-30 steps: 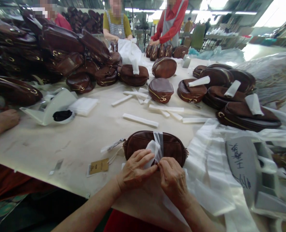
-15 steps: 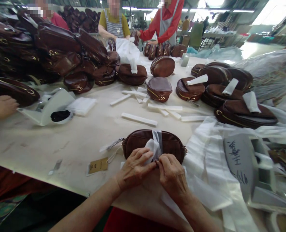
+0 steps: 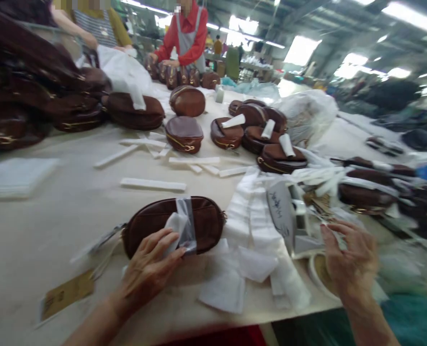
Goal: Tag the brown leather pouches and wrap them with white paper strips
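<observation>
A small dark brown oval leather bag lies in front of me with a translucent band across its middle and a white paper piece tucked at the band. My left hand rests on the bag's near side, fingers stretched over the white paper and thumb by the band. From the bag's left end trails a tan card tag on a string. Off to the right, my right hand has its fingers bent together beside a grey holder with handwriting. Something pale shows at those fingertips, too blurred to name.
White paper strips lie beyond the bag, and white sheets to its right. More brown bags stand farther back, with a large pile at left. Two co-workers handle bags across the table.
My right hand has left the bag and moved right to beside the grey holder. My left hand stays on the bag. The view has turned to the right.
</observation>
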Available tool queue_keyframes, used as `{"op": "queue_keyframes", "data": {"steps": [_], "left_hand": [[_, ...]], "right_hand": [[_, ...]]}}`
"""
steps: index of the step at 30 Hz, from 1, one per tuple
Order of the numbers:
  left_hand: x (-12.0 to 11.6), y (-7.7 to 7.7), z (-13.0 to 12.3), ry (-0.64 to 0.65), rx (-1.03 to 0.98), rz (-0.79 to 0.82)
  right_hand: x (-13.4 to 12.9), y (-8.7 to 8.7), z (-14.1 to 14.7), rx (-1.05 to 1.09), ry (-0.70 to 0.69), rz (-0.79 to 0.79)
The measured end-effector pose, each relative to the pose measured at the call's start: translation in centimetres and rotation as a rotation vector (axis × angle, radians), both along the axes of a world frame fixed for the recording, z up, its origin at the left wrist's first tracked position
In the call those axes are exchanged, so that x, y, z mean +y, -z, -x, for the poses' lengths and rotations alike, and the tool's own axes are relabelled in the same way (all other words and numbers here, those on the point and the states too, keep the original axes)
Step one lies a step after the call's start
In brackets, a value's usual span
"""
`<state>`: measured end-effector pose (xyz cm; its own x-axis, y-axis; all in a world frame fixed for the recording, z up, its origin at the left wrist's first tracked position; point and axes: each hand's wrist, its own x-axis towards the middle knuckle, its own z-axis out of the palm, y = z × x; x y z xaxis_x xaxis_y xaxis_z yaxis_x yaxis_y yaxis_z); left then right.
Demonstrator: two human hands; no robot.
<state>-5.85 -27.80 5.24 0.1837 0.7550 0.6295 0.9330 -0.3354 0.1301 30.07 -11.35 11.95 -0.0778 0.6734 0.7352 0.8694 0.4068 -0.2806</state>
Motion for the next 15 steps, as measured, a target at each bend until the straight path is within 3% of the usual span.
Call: {"op": "queue_keyframes", "data": {"steps": [3, 6, 12, 15], "left_hand": [[0.4, 0.4, 0.7, 0.037, 0.049, -0.057], [0.7, 0.6, 0.9, 0.053, 0.086, -0.100], [0.7, 1.0, 1.1, 0.030, 0.074, -0.118], [0.7, 1.3, 1.4, 0.033, 0.091, -0.110]], "right_hand": [[1.4, 0.1, -2.8, 0.140, 0.090, 0.319], [1.8, 0.0, -2.7, 0.223, 0.039, 0.558], [1.8, -0.6, -1.2, 0.433, -0.015, 0.752], [1.9, -0.8, -1.2, 0.530, -0.025, 0.773]]}}
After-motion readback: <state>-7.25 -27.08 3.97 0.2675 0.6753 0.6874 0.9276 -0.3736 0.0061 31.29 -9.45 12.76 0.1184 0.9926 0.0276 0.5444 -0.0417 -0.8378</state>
